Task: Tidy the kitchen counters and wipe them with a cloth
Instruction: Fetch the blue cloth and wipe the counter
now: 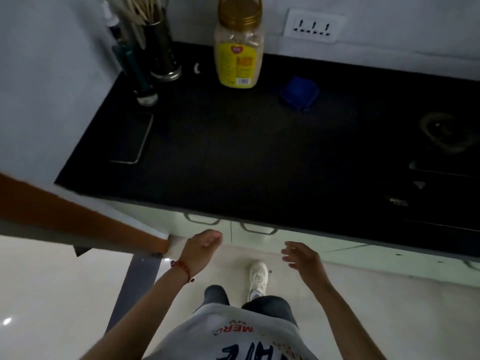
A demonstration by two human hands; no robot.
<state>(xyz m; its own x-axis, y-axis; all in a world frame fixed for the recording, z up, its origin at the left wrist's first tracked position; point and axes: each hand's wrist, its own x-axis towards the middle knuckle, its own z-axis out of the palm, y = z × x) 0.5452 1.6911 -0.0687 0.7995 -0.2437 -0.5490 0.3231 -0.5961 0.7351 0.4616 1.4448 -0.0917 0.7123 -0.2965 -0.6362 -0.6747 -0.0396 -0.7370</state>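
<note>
A black counter stretches in front of me. On it stand a clear plastic jar with a gold lid and yellow label, and a small blue lidded box to its right. A metal holder full of chopsticks stands at the back left corner, with a dark bottle leaning beside it. My left hand hangs below the counter's front edge, fingers loosely curled and holding nothing. My right hand is also below the edge, fingers apart and empty. No cloth is in view.
A dark phone-like slab lies at the counter's left. A gas stove fills the right end. A wall socket sits above the counter. An orange-edged door juts in at the left. Drawer handles show under the counter.
</note>
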